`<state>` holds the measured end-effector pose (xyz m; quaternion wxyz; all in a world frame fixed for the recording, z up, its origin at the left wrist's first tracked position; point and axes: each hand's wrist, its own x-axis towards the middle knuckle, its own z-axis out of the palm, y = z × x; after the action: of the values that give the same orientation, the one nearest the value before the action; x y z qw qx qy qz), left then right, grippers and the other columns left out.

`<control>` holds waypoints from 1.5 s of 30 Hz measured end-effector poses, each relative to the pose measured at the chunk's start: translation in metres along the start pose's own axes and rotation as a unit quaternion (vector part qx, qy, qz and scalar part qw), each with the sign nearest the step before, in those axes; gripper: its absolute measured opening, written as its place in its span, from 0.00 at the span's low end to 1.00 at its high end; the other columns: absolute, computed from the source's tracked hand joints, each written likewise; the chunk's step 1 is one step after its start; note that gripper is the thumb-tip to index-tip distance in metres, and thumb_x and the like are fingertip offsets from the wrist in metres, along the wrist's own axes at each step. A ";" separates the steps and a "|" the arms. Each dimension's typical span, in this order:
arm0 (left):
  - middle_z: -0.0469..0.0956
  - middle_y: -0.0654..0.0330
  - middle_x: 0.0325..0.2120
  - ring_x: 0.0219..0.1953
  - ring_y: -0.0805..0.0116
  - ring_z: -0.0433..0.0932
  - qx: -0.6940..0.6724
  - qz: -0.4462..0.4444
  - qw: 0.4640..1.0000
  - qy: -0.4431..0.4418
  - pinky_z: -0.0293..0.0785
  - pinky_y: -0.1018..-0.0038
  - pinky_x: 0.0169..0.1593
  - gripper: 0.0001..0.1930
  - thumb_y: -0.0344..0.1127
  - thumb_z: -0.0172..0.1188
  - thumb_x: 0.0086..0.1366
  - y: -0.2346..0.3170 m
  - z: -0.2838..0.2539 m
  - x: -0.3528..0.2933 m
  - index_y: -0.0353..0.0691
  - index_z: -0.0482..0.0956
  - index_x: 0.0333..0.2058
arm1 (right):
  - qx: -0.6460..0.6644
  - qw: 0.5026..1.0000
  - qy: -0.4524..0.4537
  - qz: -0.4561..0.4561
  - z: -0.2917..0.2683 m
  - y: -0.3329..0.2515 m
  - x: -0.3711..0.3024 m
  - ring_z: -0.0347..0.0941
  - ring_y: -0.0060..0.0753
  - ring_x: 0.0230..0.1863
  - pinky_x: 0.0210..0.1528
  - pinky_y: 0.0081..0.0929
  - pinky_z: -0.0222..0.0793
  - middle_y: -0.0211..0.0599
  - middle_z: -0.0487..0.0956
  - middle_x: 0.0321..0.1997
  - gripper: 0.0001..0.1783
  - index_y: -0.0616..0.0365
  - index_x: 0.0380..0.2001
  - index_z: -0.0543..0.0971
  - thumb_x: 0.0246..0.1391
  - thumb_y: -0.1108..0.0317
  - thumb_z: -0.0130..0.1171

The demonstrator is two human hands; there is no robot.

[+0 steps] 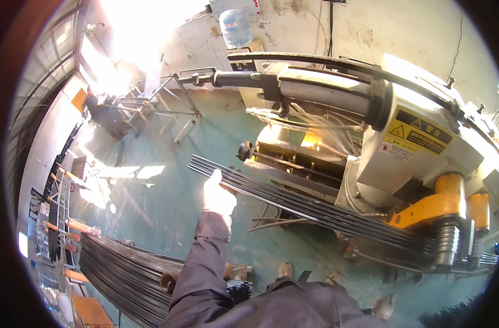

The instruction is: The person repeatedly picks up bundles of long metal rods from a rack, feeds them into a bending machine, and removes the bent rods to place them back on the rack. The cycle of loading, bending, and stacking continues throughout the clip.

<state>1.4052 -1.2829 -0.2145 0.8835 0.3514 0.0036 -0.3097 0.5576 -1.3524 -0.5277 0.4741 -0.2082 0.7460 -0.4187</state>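
Note:
A bundle of long, thin dark metal rods point(293, 199) slants from the middle of the view to the lower right, beside the machine. Near the bundle's left end, my left hand point(219, 195) is closed around it, brightly lit by the sun. Toward the right, the rods pass close to the machine's yellow arm point(433, 202) and a ribbed metal column point(447, 240). What looks like my right hand point(384, 307) is low beside my body, apart from the rods; its fingers are too unclear to read.
The large grey machine point(370, 147) fills the right side. At lower left lies a big stack of dark rods point(129, 268), near a rack point(63, 202). Another person point(104, 112) is by a metal frame point(162, 101) at the back left. A water bottle point(236, 27) stands by the wall.

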 end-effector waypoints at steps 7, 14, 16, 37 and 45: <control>0.87 0.50 0.51 0.54 0.48 0.85 0.021 0.027 0.999 0.027 0.82 0.46 0.62 0.19 0.48 0.54 0.87 0.097 -0.058 0.092 0.38 0.82 0.58 | -0.281 0.958 0.052 -0.001 -0.001 0.048 -0.048 0.82 0.40 0.22 0.26 0.40 0.76 0.42 0.83 0.23 0.22 0.61 0.36 0.84 0.68 0.50 0.70; 0.85 0.53 0.56 0.56 0.53 0.86 0.193 0.046 0.980 0.014 0.85 0.50 0.61 0.21 0.51 0.58 0.85 0.106 -0.068 0.084 0.39 0.81 0.61 | -0.352 0.936 -0.006 -0.029 0.020 -0.044 -0.155 0.72 0.26 0.22 0.27 0.32 0.70 0.33 0.81 0.22 0.16 0.62 0.30 0.84 0.69 0.63 0.62; 0.83 0.49 0.60 0.60 0.48 0.85 0.200 -0.035 0.979 -0.006 0.84 0.48 0.65 0.24 0.51 0.58 0.84 0.112 -0.070 0.083 0.37 0.78 0.64 | -0.271 0.962 0.025 -0.012 0.031 -0.061 -0.162 0.79 0.26 0.25 0.29 0.31 0.71 0.31 0.83 0.24 0.22 0.62 0.28 0.86 0.70 0.55 0.62; 0.89 0.54 0.53 0.57 0.52 0.85 0.889 0.232 0.230 -0.319 0.79 0.54 0.64 0.15 0.38 0.60 0.73 -0.279 -0.071 -0.160 0.45 0.89 0.53 | -0.671 0.508 -0.210 -0.497 -0.052 -0.010 0.176 0.90 0.43 0.48 0.53 0.42 0.83 0.35 0.93 0.48 0.16 0.52 0.46 0.92 0.69 0.57 0.62; 0.89 0.56 0.54 0.63 0.55 0.83 0.867 0.202 0.276 -0.362 0.78 0.59 0.68 0.25 0.32 0.69 0.68 -0.252 -0.013 -0.193 0.41 0.81 0.64 | -0.564 0.708 -0.230 -0.359 -0.023 -0.024 0.167 0.88 0.39 0.38 0.46 0.39 0.82 0.38 0.92 0.38 0.18 0.55 0.42 0.92 0.71 0.55 0.61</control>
<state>1.1136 -1.3109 -0.3373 0.0031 0.7515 -0.6587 -0.0372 0.4578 -1.4740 -0.5920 0.2398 -0.7785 0.5800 0.0023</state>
